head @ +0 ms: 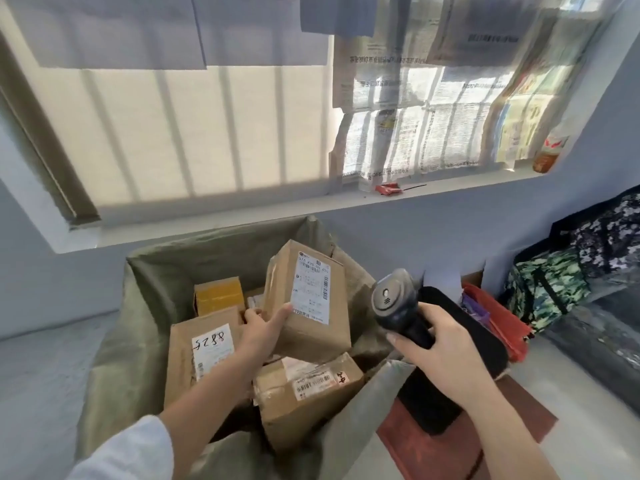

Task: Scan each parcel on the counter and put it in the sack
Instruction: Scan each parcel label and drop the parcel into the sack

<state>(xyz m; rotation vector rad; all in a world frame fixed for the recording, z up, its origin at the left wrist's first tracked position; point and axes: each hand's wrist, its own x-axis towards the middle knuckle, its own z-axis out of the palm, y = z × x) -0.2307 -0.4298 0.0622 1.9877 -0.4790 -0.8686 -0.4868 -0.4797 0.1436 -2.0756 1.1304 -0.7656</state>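
So the left hand [263,329] is gripping a cardboard parcel [308,299] by its lower left edge, thumb on the face and fingers wrapped behind, grip clamped firmly on the box. The parcel is tilting a bit, with its white shipping label [310,288] facing the camera, and it's hanging right over the open mouth of the green sack [138,341], above the other stuff already in there.

Inside the sack there's a tall box with a handwritten number label [204,351] sitting on the left, a flatter box with a barcode sticker [308,396] lying nearer the camera, and a yellow taped box [219,295] poking up at the far side. The held parcel is sitting just above the flat one; can't tell if they're touching.

The right hand [446,351] is wrapping its fingers closed around the handle of a dark barcode scanner [398,303], with the scanner head pointing up and left toward the parcel's label. Scanner and parcel are close but apart.

Under that hand there's a black object [433,407] lying on a red-brown mat [450,452] on the grey tabletop [588,393], right of the sack. Further right, some camo-print bags [554,289] are sitting against the wall, and a newspaper-covered window [415,133] is running along the far side.
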